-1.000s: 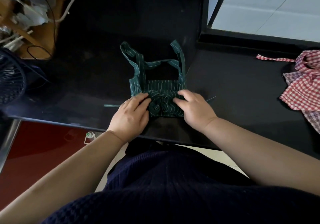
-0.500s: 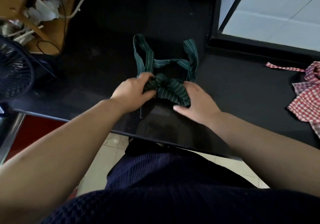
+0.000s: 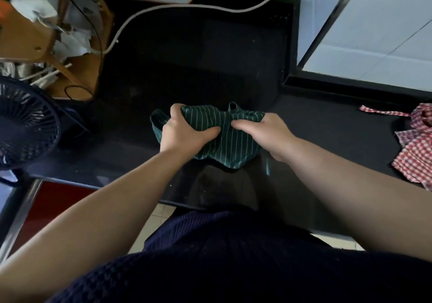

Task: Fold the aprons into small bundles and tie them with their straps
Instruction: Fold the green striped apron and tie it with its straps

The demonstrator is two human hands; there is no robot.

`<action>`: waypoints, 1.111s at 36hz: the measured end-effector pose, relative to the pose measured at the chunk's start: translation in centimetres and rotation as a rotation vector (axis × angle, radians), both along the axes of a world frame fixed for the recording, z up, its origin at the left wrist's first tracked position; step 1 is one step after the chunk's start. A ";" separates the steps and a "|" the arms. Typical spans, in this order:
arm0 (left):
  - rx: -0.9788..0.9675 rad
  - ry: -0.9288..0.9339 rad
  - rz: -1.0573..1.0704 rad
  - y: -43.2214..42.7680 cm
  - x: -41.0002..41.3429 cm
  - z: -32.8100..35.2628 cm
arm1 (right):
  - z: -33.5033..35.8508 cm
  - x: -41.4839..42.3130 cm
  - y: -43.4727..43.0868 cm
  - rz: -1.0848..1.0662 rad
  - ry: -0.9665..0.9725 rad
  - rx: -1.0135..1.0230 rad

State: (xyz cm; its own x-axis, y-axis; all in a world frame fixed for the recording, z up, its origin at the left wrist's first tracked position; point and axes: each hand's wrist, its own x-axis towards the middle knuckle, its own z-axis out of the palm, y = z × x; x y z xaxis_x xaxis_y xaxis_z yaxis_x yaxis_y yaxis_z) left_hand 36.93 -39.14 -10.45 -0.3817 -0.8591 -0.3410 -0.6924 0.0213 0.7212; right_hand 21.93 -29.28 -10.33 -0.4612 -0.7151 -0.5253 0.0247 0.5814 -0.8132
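Both hands, left hand & right hand, clutch green apron; soft, floppy, prob light — hold near folds.

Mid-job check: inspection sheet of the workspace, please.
Surface: black countertop, glossy.
Job's things: green striped apron bunched near the front edge, untied; red checked apron loose at far right.
Clutter: fan at left; wooden rack with papers behind it.
Grippers: left hand and right hand each grip a side of the green striped apron.
Cables: white cable across the counter's back; black cable by the rack.
Surroundings: white tiled wall at right.
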 end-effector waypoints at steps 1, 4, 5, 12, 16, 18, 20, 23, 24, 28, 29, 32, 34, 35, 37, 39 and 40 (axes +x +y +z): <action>-0.023 -0.024 0.028 0.0 -0.2 0.0 | 0.2 0.2 -0.3 0.012 -0.006 -0.006; -0.034 -0.082 0.124 -0.2 -0.8 0.0 | 0.8 1.1 -1.0 0.168 0.060 0.031; -0.037 -0.106 0.134 -0.3 -0.9 0.0 | 0.9 1.4 -1.3 0.234 0.123 0.054; -0.010 -0.153 -0.263 -0.1 -0.9 1.2 | 0.1 1.4 -1.7 0.049 0.333 0.137; -0.083 -0.162 -0.339 0.1 -0.9 1.9 | 1.3 2.3 -3.2 0.096 0.390 0.287; -0.112 -0.230 -0.327 -0.4 -0.9 2.0 | 1.8 2.8 -3.9 0.194 0.342 0.291; -0.092 -0.296 -0.314 -1.3 -0.7 2.1 | 2.3 2.8 -4.3 0.296 0.190 0.272; -0.024 -0.329 -0.333 -2.3 -0.3 1.7 | 2.8 2.1 -4.2 0.405 0.173 0.287; -0.016 -0.340 -0.363 -2.3 -0.3 1.7 | 3.0 2.0 -4.2 0.438 0.233 0.309; -0.043 -0.329 -0.468 -2.6 -0.4 1.9 | 2.9 2.1 -4.2 0.517 0.385 0.278; -0.010 -0.292 -0.471 -3.0 -0.4 2.1 | 2.8 1.9 -4.2 0.519 0.395 0.265; 0.299 -0.019 -0.307 -3.8 0.2 2.8 | 2.5 0.7 -4.1 0.479 0.389 0.241; 0.447 0.158 -0.159 -4.1 0.9 2.9 | 2.7 0.1 -4.2 0.483 0.391 0.241; 0.485 0.202 -0.107 -4.2 1.2 2.7 | 2.8 -0.1 -4.2 0.504 0.399 0.238; 0.498 0.241 -0.079 -4.6 1.7 2.0 | 2.9 -0.2 -4.4 0.552 0.436 0.215; 0.441 0.222 -0.127 -4.7 2.0 1.6 | 2.9 -0.2 -4.5 0.554 0.421 0.190; 0.409 0.201 -0.169 -4.6 2.1 1.6 | 2.9 -0.1 -4.4 0.532 0.375 0.184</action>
State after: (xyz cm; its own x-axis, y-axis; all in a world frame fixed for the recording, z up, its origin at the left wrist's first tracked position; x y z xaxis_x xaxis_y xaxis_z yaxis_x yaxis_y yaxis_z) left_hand 38.98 -43.78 -8.88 -0.5970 -0.5904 -0.5432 -0.5501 -0.1917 0.8128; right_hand 21.79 -33.70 -7.47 -0.2459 -0.8096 -0.5330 -0.5681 0.5659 -0.5974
